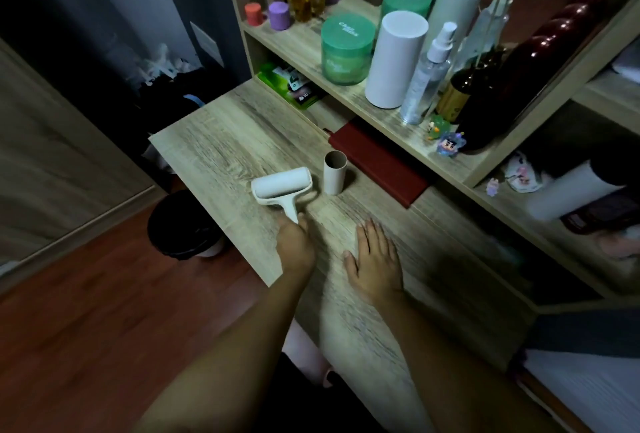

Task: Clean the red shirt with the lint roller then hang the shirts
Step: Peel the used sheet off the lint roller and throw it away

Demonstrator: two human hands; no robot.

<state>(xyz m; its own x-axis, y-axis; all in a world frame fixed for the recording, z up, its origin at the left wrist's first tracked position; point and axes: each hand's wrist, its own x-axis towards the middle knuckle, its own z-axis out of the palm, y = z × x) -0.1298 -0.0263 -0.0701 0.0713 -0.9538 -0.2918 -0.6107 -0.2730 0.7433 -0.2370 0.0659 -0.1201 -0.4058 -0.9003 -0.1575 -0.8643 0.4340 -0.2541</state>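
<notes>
Locating the tool: the lint roller (282,186) lies on the wooden desk (214,141), just beside an upright cardboard tube (334,172), handle toward you.
Handling: judge it light and rigid; the white sheet drum is probably tacky, so keep your fingers off it.
Hold point: take the slim handle, below the drum frame.
Left hand (295,242): your arm is extended, fingers curled at the handle end; blur hides whether the grip has fully closed.
Right hand (375,261): palm down, flat on the desk, fingers spread, holding nothing.
Red shirt: not in view.
</notes>
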